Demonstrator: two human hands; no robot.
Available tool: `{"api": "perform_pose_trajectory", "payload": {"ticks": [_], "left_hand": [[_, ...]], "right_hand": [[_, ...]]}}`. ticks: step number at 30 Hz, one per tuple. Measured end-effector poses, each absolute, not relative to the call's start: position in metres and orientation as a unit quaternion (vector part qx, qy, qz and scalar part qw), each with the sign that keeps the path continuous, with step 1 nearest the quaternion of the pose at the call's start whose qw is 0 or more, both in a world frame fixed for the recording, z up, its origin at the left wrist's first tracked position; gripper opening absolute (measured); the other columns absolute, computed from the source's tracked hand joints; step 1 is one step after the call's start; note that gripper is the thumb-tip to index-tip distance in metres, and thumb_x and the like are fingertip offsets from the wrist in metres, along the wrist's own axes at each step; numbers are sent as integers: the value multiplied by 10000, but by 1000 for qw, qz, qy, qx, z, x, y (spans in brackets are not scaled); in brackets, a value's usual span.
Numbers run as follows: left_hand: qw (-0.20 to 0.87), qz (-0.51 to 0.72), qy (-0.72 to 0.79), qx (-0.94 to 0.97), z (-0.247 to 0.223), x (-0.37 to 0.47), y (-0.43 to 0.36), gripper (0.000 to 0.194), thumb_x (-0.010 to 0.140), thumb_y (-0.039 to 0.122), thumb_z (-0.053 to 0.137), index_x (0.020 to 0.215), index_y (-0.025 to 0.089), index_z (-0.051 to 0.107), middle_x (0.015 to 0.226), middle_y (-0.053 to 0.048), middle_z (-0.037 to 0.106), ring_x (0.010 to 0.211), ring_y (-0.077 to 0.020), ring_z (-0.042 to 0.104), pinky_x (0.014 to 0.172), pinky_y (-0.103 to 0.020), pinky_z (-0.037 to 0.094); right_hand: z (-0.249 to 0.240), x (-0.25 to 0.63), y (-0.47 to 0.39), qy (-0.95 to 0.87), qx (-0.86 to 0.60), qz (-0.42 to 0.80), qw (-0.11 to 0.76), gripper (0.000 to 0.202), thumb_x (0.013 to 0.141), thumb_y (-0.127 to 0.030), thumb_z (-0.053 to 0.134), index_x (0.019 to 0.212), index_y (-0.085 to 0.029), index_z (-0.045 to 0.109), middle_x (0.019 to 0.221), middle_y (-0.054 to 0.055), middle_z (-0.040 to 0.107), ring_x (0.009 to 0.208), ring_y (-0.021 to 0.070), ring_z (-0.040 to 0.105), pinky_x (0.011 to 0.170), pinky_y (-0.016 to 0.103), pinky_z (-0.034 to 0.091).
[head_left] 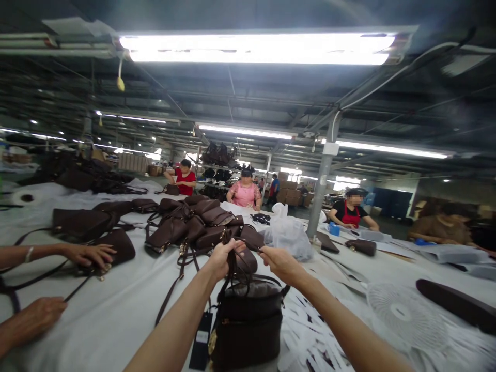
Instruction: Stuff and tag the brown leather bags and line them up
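A dark brown handbag point(248, 328) stands upright in front of me at the table edge, its top open with pale wrapping showing inside. My left hand point(227, 260) is closed round a bunch of thin dark straps point(232, 268) above the bag. To its right, my right hand point(282, 264) pinches what looks like the end of a thin dark strap, with its fingertips pointing at the left hand. A black hang tag point(201, 338) with a white label hangs at the bag's left side.
Several brown handbags point(209, 222) lie heaped beyond my hands. At left, another person's hands point(91, 256) work on a brown bag point(118, 245). A white plastic bag point(290, 235), white scraps point(310, 336) and a fan point(403, 312) are at right. Several people sit or stand opposite.
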State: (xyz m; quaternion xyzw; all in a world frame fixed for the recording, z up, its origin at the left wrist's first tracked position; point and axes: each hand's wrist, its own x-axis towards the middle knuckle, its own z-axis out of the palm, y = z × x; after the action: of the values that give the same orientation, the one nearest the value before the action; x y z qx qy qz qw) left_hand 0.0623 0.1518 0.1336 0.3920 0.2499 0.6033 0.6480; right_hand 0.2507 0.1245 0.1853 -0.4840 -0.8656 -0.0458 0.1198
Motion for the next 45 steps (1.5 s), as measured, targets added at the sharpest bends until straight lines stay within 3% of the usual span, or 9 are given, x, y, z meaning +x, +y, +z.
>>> {"api": "perform_pose_trajectory", "payload": {"ticks": [4, 10, 12, 16, 21, 27, 33, 38, 45], "left_hand": [[681, 584, 216, 386, 133, 67, 147, 272, 915, 330, 540, 857, 79, 627, 976, -209, 704, 925, -274, 685, 789, -389, 557], [674, 563, 231, 418, 139, 67, 138, 176, 857, 267, 640, 853, 93, 611, 782, -122, 700, 672, -218, 696, 602, -319, 572], [672, 556, 230, 431, 143, 66, 136, 194, 811, 277, 700, 797, 125, 581, 695, -53, 659, 600, -189, 673, 557, -296, 561], [679, 525, 222, 462, 146, 72, 133, 291, 757, 307, 757, 701, 144, 524, 586, 32, 544, 493, -127, 596, 583, -313, 568], [689, 498, 219, 479, 146, 76, 129, 242, 753, 274, 756, 795, 140, 559, 586, 56, 497, 479, -88, 535, 606, -314, 564], [721, 429, 221, 498, 154, 72, 125, 263, 711, 189, 753, 907, 113, 595, 666, -3, 556, 601, -164, 612, 650, -377, 564], [743, 348, 211, 532, 157, 71, 129, 302, 717, 272, 772, 897, 123, 582, 643, 42, 478, 476, -63, 449, 508, -243, 469], [726, 320, 227, 565, 158, 69, 131, 313, 699, 291, 786, 865, 112, 589, 632, 47, 453, 450, -41, 362, 423, -193, 330], [715, 251, 254, 601, 165, 70, 124, 305, 690, 219, 778, 917, 147, 589, 631, 67, 420, 469, -33, 330, 450, -185, 294]], "right_hand": [[171, 244, 118, -880, -461, -24, 116, 229, 968, -199, 391, 877, -187, 600, 839, 39, 693, 768, 153, 629, 648, 228, 357], [172, 248, 120, -869, -471, -25, 150, 256, 955, -254, 402, 876, -179, 634, 891, 73, 683, 850, 189, 616, 719, 266, 384], [176, 251, 124, -858, -473, -19, 198, 224, 914, -264, 473, 1036, -168, 633, 986, 99, 677, 907, 209, 614, 779, 294, 416], [186, 247, 127, -860, -430, -1, 276, 486, 874, -201, 511, 1351, -131, 447, 1130, 136, 653, 959, 204, 625, 824, 315, 463], [208, 236, 124, -901, -404, -17, 158, 256, 864, -56, 465, 1005, -153, 655, 798, 30, 703, 691, 132, 635, 648, 214, 421], [222, 243, 126, -905, -412, -33, 101, 278, 768, 13, 555, 975, -154, 638, 777, 44, 706, 715, 158, 648, 579, 210, 344], [222, 244, 125, -897, -435, -60, 58, 249, 870, -128, 512, 1116, -148, 543, 860, 63, 709, 721, 160, 652, 567, 208, 371], [223, 243, 120, -901, -402, -130, 98, 697, 838, -148, 555, 1455, -301, 270, 1305, 88, 563, 917, 179, 649, 653, 228, 435], [229, 252, 122, -934, -312, -173, 3, 619, 880, -155, 530, 1438, -357, 356, 947, 47, 691, 802, 193, 657, 610, 238, 402]]}}
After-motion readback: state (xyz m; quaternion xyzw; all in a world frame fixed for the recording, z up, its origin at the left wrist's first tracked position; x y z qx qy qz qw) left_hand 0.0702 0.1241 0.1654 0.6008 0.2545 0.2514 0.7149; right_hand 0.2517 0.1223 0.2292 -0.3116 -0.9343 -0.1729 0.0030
